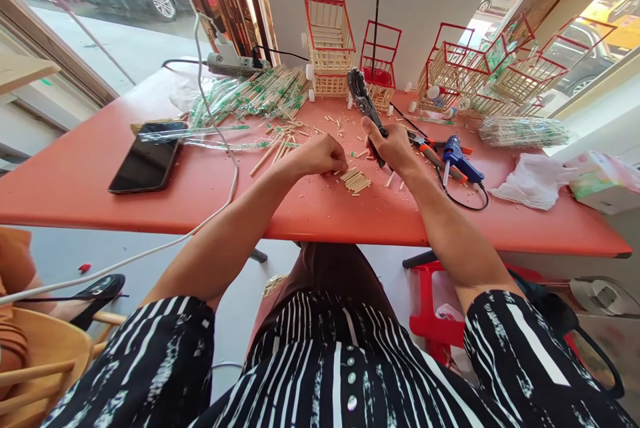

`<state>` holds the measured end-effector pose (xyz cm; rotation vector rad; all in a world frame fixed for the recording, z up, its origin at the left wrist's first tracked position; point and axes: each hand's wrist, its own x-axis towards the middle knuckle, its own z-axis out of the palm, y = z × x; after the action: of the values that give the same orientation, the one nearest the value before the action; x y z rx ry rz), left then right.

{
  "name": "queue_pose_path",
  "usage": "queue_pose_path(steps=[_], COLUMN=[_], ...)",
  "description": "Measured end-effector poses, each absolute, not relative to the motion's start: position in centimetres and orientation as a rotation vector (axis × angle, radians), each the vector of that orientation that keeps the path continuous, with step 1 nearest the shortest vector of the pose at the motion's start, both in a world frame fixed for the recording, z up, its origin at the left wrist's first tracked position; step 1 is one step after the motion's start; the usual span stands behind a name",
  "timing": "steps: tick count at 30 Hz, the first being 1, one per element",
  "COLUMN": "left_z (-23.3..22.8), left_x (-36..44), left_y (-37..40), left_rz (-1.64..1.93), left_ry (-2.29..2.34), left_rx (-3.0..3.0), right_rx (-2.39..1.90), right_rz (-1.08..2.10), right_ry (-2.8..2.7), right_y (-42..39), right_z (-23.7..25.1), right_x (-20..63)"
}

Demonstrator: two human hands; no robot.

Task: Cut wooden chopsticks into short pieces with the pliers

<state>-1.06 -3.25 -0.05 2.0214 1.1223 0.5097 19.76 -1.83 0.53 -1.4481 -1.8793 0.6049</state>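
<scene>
My left hand (pixel 325 153) is closed, its fingertips pinched together just left of a small row of short cut wooden sticks (pixel 356 180). Whatever is between those fingertips, if anything, is too small to make out. In my right hand (pixel 393 147) is a black pliers-like tool (pixel 364 98), its head pointing up and away, its handles inside my grip. Longer bare sticks (pixel 265 156) lie left of my left hand. Little offcuts are scattered around both hands.
Paper-wrapped chopsticks (pixel 270 95) lie heaped behind. Small red-rimmed stick-built carts (pixel 330 35) stand along the wall. A blue glue gun (pixel 460 160) and orange-handled pliers (pixel 445 165) lie right, a phone (pixel 147 158) left. A white cable (pixel 234 178) crosses the red table (pixel 210 211).
</scene>
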Motion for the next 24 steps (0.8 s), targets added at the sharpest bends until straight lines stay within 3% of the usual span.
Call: queue_pose_path(steps=[15,24], left_z=[0.2,-0.3], left_x=[-1.6,-0.6], left_y=[-3.6,-3.9], left_rz=[0.627,0.574], left_ry=[1.162,1.224], left_rx=[1.794,1.972], right_rx=[-1.368,-1.368], right_rz=[0.596,0.584], right_ry=[-1.925,-1.956], right_y=[-1.5,-1.3], right_z=[0.0,-0.1], right_x=[20.0,19.8])
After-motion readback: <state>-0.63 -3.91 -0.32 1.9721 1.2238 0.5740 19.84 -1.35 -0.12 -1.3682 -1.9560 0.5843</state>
